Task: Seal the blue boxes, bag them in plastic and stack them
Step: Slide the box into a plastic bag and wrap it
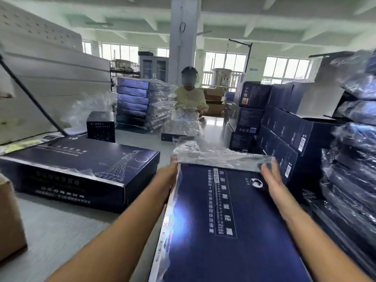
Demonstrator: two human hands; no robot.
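A flat dark blue box (230, 224) with white lettering lies lengthwise in front of me, sheathed in a clear plastic bag (219, 157) whose loose end bunches beyond its far edge. My left hand (167, 175) grips the far left corner of the box through the plastic. My right hand (271, 178) rests on the far right corner with fingers spread, touching the plastic there. Another blue box (81, 169), unbagged, lies on the floor to the left.
Bagged blue boxes are stacked at the far right (352, 139) and at the back (142, 102). Unbagged blue boxes (284, 127) pile up on the right. A seated person (190, 98) handles plastic ahead. A brown carton (10, 220) stands at left.
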